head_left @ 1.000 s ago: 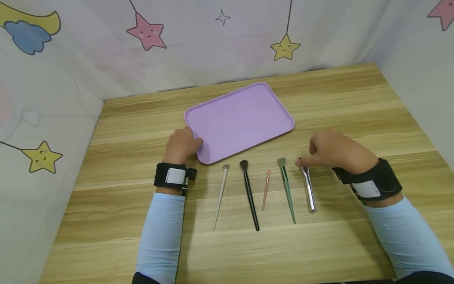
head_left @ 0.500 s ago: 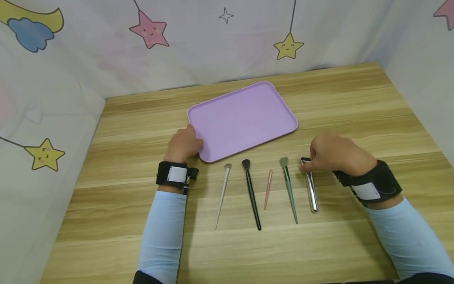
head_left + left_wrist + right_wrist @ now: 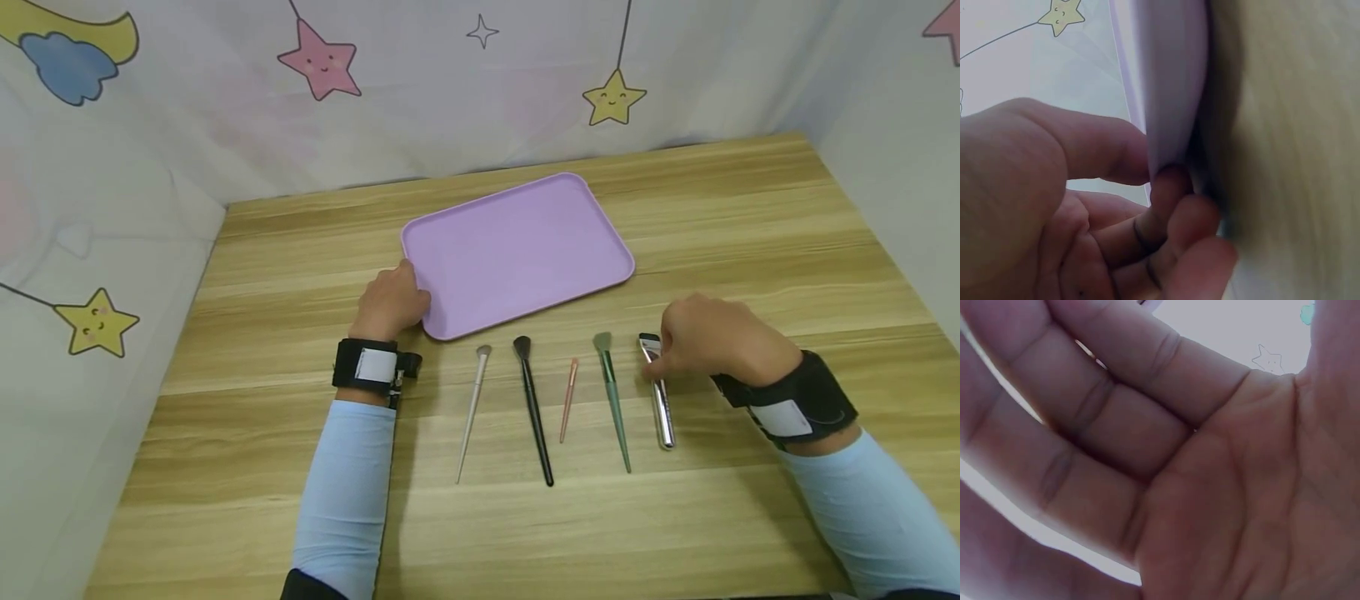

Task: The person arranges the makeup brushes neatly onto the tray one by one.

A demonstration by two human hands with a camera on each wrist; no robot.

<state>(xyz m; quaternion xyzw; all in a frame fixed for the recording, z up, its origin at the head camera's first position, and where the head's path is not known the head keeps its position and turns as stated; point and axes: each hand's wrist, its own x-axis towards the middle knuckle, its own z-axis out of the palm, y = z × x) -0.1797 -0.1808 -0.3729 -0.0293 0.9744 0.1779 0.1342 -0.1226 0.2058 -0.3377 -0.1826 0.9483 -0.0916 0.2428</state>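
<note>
My left hand (image 3: 390, 302) pinches the near left corner of a purple tray (image 3: 517, 250). In the left wrist view the thumb (image 3: 1107, 147) lies on one side of the tray's rim (image 3: 1172, 81) and the fingertips tuck under the other. My right hand (image 3: 705, 337) is over the upper part of a silver makeup brush (image 3: 662, 408), its thumb overlapping the handle just below the dark head. The right wrist view shows its fingers (image 3: 1085, 481) gently bent with gaps between them; the brush is out of that view.
Left of the silver brush, more makeup brushes lie in a row: a green one (image 3: 611, 400), a short pink one (image 3: 569, 400), a black one (image 3: 534, 412) and a white-handled one (image 3: 472, 417). The wooden table (image 3: 285, 275) meets a patterned cloth backdrop (image 3: 420, 100).
My right hand has slid slightly toward me along the silver brush, uncovering its dark head. The brush stays in place. My left hand keeps its hold on the tray; the view has shifted slightly.
</note>
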